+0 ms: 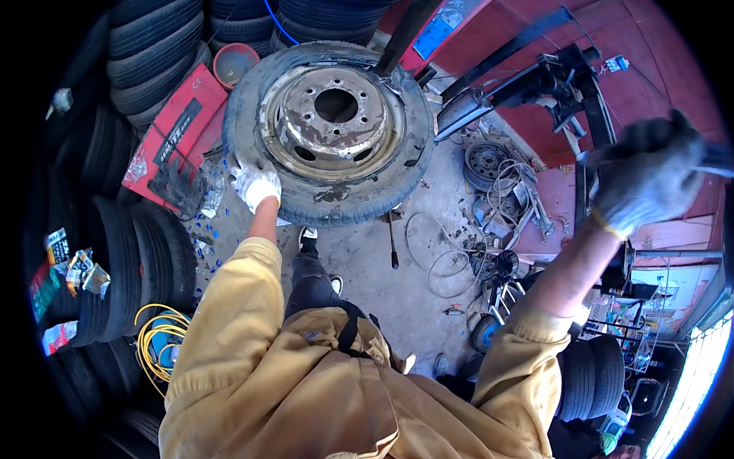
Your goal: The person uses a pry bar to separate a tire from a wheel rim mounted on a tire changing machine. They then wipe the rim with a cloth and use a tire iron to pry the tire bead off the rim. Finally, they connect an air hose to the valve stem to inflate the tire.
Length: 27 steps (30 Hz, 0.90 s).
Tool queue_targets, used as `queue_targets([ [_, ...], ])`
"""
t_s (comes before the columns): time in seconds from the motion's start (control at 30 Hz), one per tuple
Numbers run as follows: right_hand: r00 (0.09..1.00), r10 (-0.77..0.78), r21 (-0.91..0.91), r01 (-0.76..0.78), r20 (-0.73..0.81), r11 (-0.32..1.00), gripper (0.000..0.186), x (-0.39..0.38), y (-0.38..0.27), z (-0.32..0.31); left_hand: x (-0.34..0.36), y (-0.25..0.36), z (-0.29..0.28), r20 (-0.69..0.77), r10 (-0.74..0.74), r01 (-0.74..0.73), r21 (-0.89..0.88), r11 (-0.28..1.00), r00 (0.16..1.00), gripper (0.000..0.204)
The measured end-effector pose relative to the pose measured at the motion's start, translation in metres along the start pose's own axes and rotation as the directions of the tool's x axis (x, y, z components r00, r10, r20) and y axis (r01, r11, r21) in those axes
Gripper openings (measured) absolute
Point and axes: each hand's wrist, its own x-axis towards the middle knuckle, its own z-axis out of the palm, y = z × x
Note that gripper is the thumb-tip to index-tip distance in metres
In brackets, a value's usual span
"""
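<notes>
A large worn tyre [229, 115] lies flat in front of me, around a rusty, scraped steel wheel rim [294, 122] with bolt holes and a wide centre hole. My left hand [256, 186], in a white glove, rests on the near left edge of the tyre with its fingers laid over the rubber. Raised at the far right is my right hand [650, 172], in a grey-coated glove, its fingers wrapped round a dark bar [717, 159]. The bar's far end runs out of view. A dark upright post [405, 37] reaches the rim's far right edge.
Stacked tyres [153, 53] line the left and back. A red machine panel [172, 138] stands left of the wheel. Right of it are a black machine arm [520, 84], a bare steel rim [485, 164] and loose hose [436, 268]. A yellow hose coil [157, 344] lies lower left.
</notes>
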Motion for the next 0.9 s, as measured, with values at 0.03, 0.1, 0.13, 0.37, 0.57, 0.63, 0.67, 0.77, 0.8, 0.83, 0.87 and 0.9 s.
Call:
queue_targets([
  [0.03,0.953,-0.041,0.385,-0.081,0.299,0.919,0.031,0.058,0.048,-0.039,-0.003,0.01,0.0,0.019,0.015,-0.015,-0.027,1.0,1.0,0.063],
  [0.1,0.989,-0.138,0.088,0.133,0.052,0.987,0.033,0.014,0.088,-0.043,-0.004,0.015,0.003,0.045,0.029,-0.027,-0.043,0.999,0.999,0.064],
  [0.13,0.995,-0.096,-0.079,0.099,0.041,0.992,0.04,-0.051,0.129,-0.042,-0.002,0.007,0.002,0.008,0.05,-0.05,-0.025,0.998,0.999,0.065],
  [0.37,0.281,0.872,-0.731,-0.475,0.401,0.49,0.039,-0.304,0.186,-0.122,0.005,0.008,0.001,0.018,0.004,-0.003,-0.052,0.999,1.0,0.058],
  [0.57,0.897,0.143,-0.146,-0.089,0.417,0.985,0.027,-0.077,0.084,-0.063,0.002,0.016,-0.015,0.18,-0.218,0.241,-0.122,0.963,0.959,0.073],
  [0.63,0.929,-0.221,-0.232,0.295,0.297,0.927,0.018,-0.015,0.038,-0.042,-0.02,0.026,-0.022,0.156,-0.393,0.411,-0.102,0.906,0.906,0.076],
  [0.67,0.988,0.043,-0.19,-0.014,0.15,0.982,0.017,-0.007,-0.002,-0.026,-0.024,0.023,-0.021,0.149,-0.473,0.488,-0.087,0.869,0.869,0.077],
  [0.77,0.94,-0.131,0.442,-0.023,0.316,0.897,0.016,0.069,0.079,-0.065,-0.021,0.028,-0.015,0.165,-0.37,0.392,-0.126,0.911,0.914,0.08],
  [0.8,0.974,-0.153,0.232,0.111,0.17,0.966,0.018,0.042,0.093,-0.06,-0.014,0.033,-0.012,0.163,-0.342,0.364,-0.133,0.922,0.925,0.08],
  [0.83,0.989,-0.113,0.011,0.112,0.098,0.994,0.021,-0.024,0.128,-0.05,-0.005,0.025,-0.014,0.145,-0.328,0.346,-0.125,0.93,0.933,0.08],
  [0.87,0.989,-0.003,-0.194,0.032,0.148,0.981,0.024,-0.1,0.165,-0.057,-0.004,0.02,-0.009,0.164,-0.299,0.32,-0.119,0.94,0.94,0.08],
  [0.9,0.946,0.192,-0.385,-0.08,0.263,0.92,0.027,-0.187,0.201,-0.078,0.001,0.011,0.006,0.153,-0.232,0.251,-0.117,0.961,0.961,0.078],
])
